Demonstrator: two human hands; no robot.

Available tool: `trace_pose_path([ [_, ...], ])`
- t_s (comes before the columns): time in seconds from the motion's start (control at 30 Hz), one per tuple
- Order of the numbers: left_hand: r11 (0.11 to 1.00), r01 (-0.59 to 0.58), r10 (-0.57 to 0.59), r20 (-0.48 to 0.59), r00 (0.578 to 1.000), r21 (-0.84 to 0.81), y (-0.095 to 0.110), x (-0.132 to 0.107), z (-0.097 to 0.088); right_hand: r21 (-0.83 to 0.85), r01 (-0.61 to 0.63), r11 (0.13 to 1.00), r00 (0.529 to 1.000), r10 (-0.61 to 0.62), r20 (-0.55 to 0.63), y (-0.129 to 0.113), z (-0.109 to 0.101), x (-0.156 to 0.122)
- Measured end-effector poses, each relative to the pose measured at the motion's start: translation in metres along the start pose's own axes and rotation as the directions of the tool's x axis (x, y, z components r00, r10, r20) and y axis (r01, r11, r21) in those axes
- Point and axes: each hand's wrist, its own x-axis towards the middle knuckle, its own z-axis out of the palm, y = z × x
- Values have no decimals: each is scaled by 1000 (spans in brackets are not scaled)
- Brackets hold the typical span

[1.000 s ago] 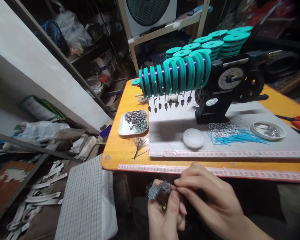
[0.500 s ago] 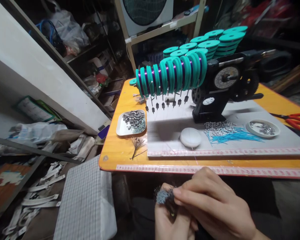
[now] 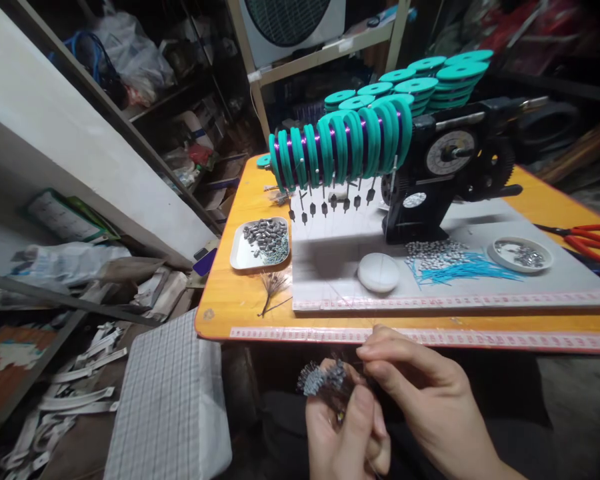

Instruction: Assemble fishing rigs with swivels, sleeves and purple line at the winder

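Note:
In front of the table's near edge, my left hand is closed round a bundle of thin dark pieces with small grey-blue tips; what kind they are is too small to tell. Just to its right, my right hand has thumb and forefinger pinched together beside the bundle. Anything between those fingertips is too fine to make out. Above the table, green foam line winders wound with purple line sit in a row on a black hand-cranked machine. Small dark weights hang below them.
A white tray of grey weights stands at the left on the orange table. On the white board lie a round white lid, blue strips and a dish of metal bits. Red-handled pliers lie at right.
My right hand has drawn slightly away from the bundle, its pinched fingers now up and to the right. More of the bundle and my left thumb shows. The view has shifted a little.

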Motion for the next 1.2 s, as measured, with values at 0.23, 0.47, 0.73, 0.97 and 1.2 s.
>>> trace_pose_path([
  [0.23, 999, -26, 30, -82, 996, 42, 0, 6, 0, -132, 130, 983, 990, -121, 72, 0, -8, -1],
  [0.47, 992, -83, 94, -124, 988, 96, 4, 9, -1, -216, 158, 963, 985, -138, 105, 0, -22, -2],
  [0.73, 982, -142, 157, -121, 980, 125, 6, 10, -2, -258, 225, 940, 966, -182, 182, -3, -27, -6],
  [0.97, 972, -169, 186, -95, 978, 163, 2, 9, -5, -243, 238, 940, 952, -177, 250, 2, -27, -11],
  [1.2, 975, -153, 165, -67, 984, 163, 4, 9, -7, -226, 231, 946, 955, -176, 238, 0, -27, -12],
])
